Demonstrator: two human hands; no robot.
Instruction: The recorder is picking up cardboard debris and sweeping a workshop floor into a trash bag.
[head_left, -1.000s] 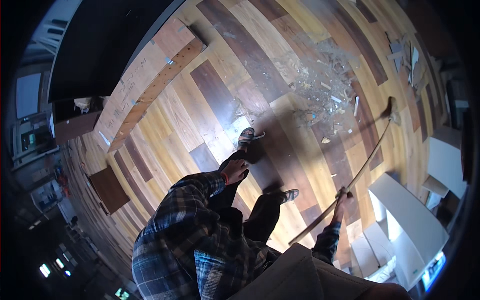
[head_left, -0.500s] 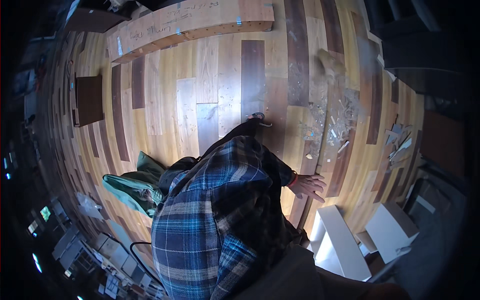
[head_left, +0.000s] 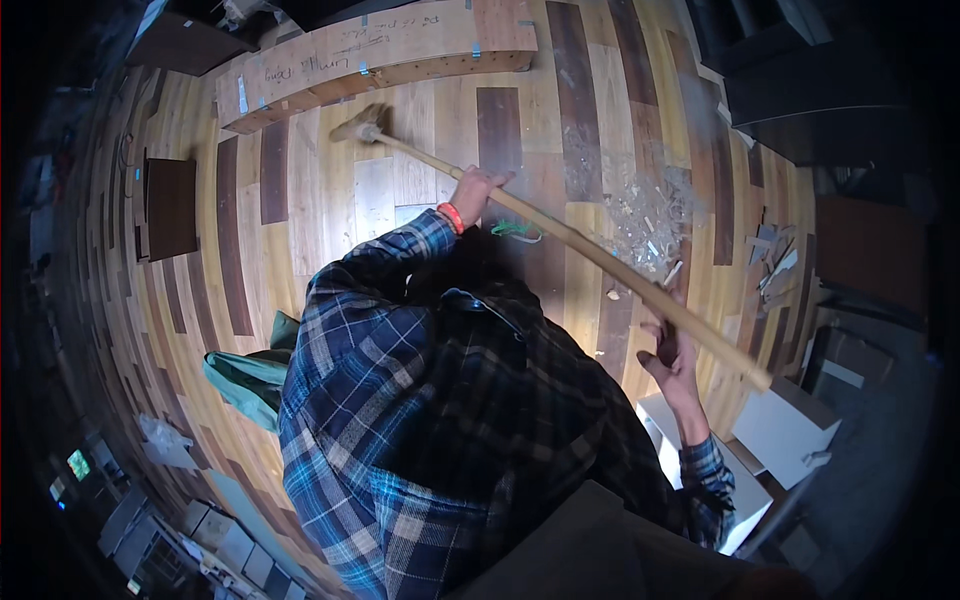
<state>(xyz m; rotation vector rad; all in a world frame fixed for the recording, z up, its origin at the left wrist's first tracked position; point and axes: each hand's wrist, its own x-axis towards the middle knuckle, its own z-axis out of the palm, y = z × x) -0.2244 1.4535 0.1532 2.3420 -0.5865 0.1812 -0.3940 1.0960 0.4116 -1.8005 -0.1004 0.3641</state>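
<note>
A long broom with a pale wooden handle (head_left: 590, 250) slants across the head view, its brush (head_left: 358, 128) on the floor at the upper left. My left hand (head_left: 474, 194), with a red band at the wrist, is closed round the handle nearer the brush. Close to the handle's far right end, my right hand (head_left: 676, 362) is behind the stick. Its thumb stands apart and its fingers stretch past the handle, so it looks open; the contact is partly hidden. Dust and scraps (head_left: 648, 225) lie on the wood-plank floor to the right of the handle's middle.
A long wooden box (head_left: 380, 65) with blue tape lies at the far side. A brown panel piece (head_left: 168, 205) stands at left, and a green cloth (head_left: 245, 380) lies beside me. White boxes (head_left: 785, 428) and scrap strips (head_left: 775, 265) are at right.
The broom's brush has swung from the upper right to the upper left. My left hand has moved up and left onto the handle, and my right hand has come into view.
</note>
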